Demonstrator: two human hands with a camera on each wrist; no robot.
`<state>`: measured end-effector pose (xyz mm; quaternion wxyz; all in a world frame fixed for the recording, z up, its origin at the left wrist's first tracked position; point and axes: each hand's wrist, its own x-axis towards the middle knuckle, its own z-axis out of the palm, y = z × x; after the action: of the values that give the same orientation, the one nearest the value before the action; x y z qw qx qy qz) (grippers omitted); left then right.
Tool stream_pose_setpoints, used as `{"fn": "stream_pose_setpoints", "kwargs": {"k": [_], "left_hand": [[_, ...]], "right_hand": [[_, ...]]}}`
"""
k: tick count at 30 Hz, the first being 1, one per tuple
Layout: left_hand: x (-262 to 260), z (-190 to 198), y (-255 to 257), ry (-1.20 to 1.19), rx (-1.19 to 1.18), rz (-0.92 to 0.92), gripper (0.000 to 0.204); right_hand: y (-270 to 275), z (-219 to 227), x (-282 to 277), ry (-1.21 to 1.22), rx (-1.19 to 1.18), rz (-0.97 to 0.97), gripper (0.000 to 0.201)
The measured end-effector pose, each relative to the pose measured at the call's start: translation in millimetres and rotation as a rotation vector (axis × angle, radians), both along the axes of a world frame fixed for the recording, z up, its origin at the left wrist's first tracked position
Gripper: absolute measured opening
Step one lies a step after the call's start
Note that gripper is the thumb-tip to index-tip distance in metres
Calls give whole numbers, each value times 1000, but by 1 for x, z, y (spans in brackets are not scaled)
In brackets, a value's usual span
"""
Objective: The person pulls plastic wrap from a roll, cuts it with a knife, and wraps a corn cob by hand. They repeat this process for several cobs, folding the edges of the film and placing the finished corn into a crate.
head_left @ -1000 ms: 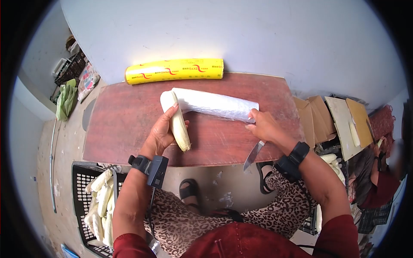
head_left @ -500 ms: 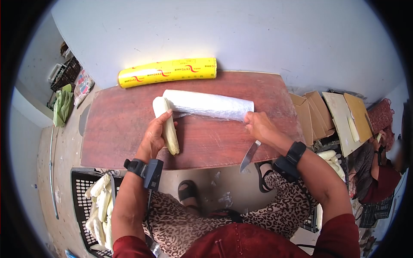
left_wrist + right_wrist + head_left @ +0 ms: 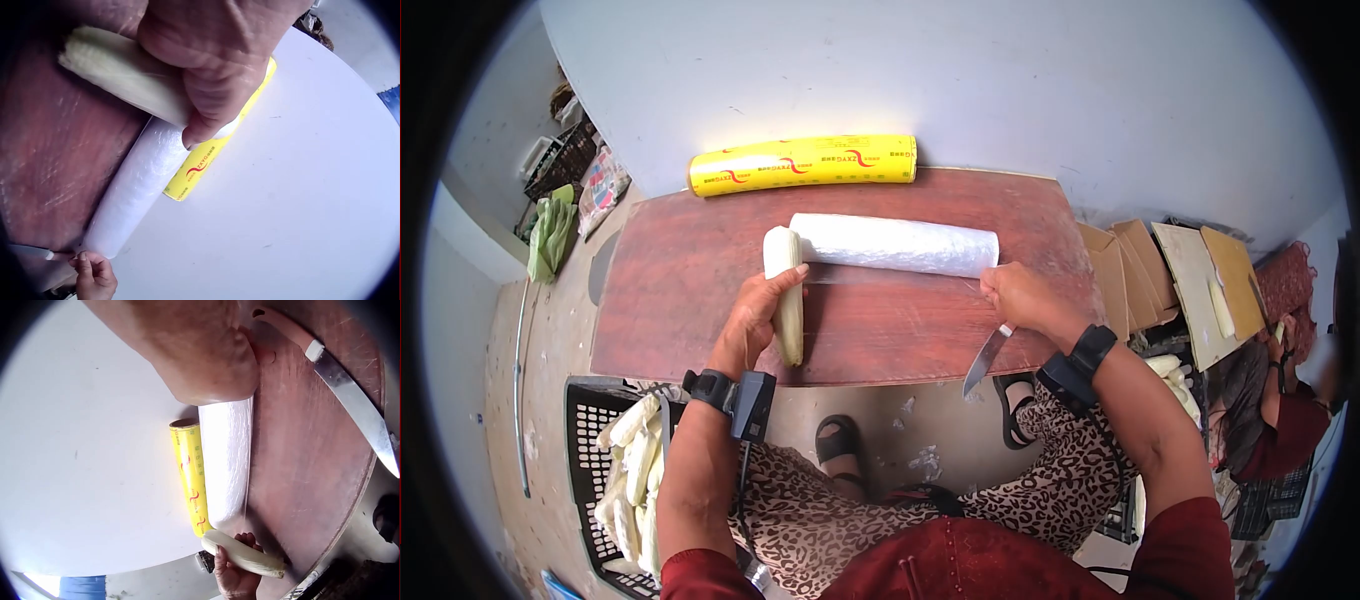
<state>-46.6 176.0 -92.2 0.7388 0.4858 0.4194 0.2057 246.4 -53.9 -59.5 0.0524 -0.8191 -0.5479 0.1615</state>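
In the head view my left hand (image 3: 752, 308) grips a pale ear of corn (image 3: 784, 255), thumb across its front and the narrower end toward me. The corn's wide end overlaps the left end of a white roll of plastic wrap (image 3: 895, 245) lying across the table. At the roll's right end is my right hand (image 3: 1022, 294), its fingers curled; the left wrist view shows its fingertips (image 3: 84, 257) pinching at the wrap's edge. A knife (image 3: 350, 394) with an orange-brown handle lies just below the right hand, its blade past the table's front edge.
A yellow printed roll (image 3: 805, 165) lies along the wall behind the reddish-brown table (image 3: 910, 340). On the floor at left stands a black crate (image 3: 585, 440) of corn. Cardboard (image 3: 1135, 270) leans at right, with more corn (image 3: 1175, 385) and another person (image 3: 1280, 420) nearby.
The corn has moved slightly left and toward me and now points more straight at me. The wrap roll lies more level, and the loose film below it no longer shows.
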Motion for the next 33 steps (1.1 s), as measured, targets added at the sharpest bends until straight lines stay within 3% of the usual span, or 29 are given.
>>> {"fn": "stream_pose_setpoints", "kwargs": {"k": [7,13,20,23,25,28,31,33], "left_hand": [[-9,8,-5,133,156,-106,34],[-9,33,-21,445,561,-359,41],[-12,17,-36,765,1127,-587,52],[-15,24,-40,734,1108,-589,48],[-17,35,-36,618,914,-531,46],[-18,49,-24,430,685,-360,44],[-13,58,-12,193,540,-164,43],[-6,65,-6,58,464,-59,43]], "right_hand": [[-4,-2,-6,-107,-47,122,8],[-3,2,-12,-195,-90,198,11],[-5,0,-12,-196,-111,248,10],[-8,0,-2,-88,-35,259,6],[-10,6,9,24,47,299,4],[-6,16,19,333,254,80,10],[-1,31,23,809,280,-292,7],[4,34,23,956,412,-325,5]]}}
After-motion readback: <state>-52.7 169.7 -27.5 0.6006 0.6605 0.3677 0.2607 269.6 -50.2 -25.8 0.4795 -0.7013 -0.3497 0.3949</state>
